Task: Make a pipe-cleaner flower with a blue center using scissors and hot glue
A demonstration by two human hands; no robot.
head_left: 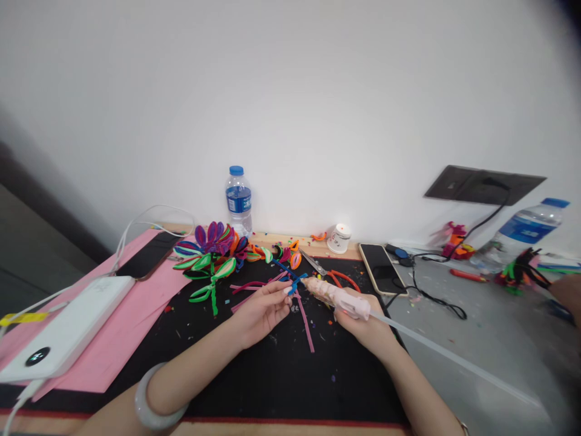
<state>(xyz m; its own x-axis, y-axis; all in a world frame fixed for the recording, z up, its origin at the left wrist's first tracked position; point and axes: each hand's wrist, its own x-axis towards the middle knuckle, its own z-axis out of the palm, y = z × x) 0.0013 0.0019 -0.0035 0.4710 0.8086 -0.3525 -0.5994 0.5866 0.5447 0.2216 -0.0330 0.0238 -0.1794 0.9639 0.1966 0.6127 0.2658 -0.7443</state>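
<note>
Out toward the far edge of the table [254, 429], the blue fuzzy strip [298, 282] is pinched in the left hand [265, 307] and the glue gun [333, 293] is wrapped by the right hand [370, 324], so a burn could easily be caused by 1 slip.

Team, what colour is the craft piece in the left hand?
Blue craft piece, at the left hand's fingertips; head view.

My datum: black rectangular desk mat [272, 387]. On it, mid: pink fuzzy strips [305, 325]. Left: white plastic brick-shaped power bank [75, 321]. Behind, left part: clear plastic blue-capped bottle [238, 201]; right part: white paper cup [339, 241].
</note>
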